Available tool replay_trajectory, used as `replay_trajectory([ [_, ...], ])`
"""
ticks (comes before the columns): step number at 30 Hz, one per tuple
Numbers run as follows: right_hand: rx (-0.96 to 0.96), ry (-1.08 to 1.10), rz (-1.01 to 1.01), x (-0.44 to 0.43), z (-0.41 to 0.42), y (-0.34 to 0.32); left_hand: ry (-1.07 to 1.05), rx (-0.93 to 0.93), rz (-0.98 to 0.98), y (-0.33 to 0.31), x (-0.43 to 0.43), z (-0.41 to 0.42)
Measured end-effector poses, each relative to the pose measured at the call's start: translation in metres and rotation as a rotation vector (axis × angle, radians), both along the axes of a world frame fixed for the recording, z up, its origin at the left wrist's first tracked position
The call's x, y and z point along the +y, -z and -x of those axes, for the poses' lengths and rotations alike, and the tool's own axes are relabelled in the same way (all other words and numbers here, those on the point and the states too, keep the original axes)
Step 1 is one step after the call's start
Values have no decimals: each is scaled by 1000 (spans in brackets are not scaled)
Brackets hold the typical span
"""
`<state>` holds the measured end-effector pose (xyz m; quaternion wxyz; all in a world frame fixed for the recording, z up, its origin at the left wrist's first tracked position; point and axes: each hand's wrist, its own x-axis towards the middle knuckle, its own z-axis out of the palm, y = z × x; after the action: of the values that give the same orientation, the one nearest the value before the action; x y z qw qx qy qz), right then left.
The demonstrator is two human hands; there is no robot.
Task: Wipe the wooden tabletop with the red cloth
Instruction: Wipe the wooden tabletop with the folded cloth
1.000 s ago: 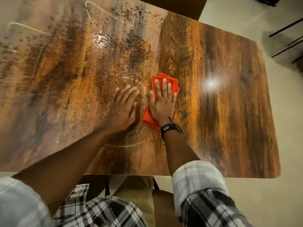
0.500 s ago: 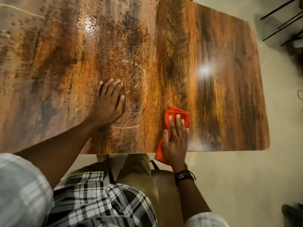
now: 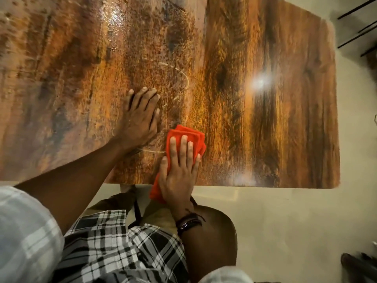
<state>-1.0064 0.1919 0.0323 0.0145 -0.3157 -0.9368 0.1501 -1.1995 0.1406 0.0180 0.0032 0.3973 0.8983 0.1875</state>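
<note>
Your right hand presses flat on the folded red cloth at the glossy wooden tabletop's lower edge; your left hand rests flat, fingers spread, holding nothing

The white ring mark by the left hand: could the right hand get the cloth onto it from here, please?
Probably yes. The right hand presses the cloth flat just beside the ring; only the left hand covers part of it.

Wooden tabletop — red cloth, hands.
</note>
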Motion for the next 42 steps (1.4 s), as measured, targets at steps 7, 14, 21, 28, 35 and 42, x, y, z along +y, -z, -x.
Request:
replay_trajectory([
  [7, 60, -87, -28, 63, 69, 7, -11, -35, 2, -4, 1, -1],
  [14, 30, -34, -10, 147, 191, 11, -6, -35, 0, -1, 1, -2],
  [21, 108, -50, -9, 112, 134, 8, 19, -36, -36, -18, 17, 40],
  [28, -27, -66, -72, 71, 38, 2, -198, -112, -19, -21, 81, 160],
  [35, 38, -96, -83, 130, 139, 7, -125, -84, 62, -4, 97, 163],
  [42, 77, -70, -39, 239, 321, 12, -144, -62, 68, -3, 97, 163],
])
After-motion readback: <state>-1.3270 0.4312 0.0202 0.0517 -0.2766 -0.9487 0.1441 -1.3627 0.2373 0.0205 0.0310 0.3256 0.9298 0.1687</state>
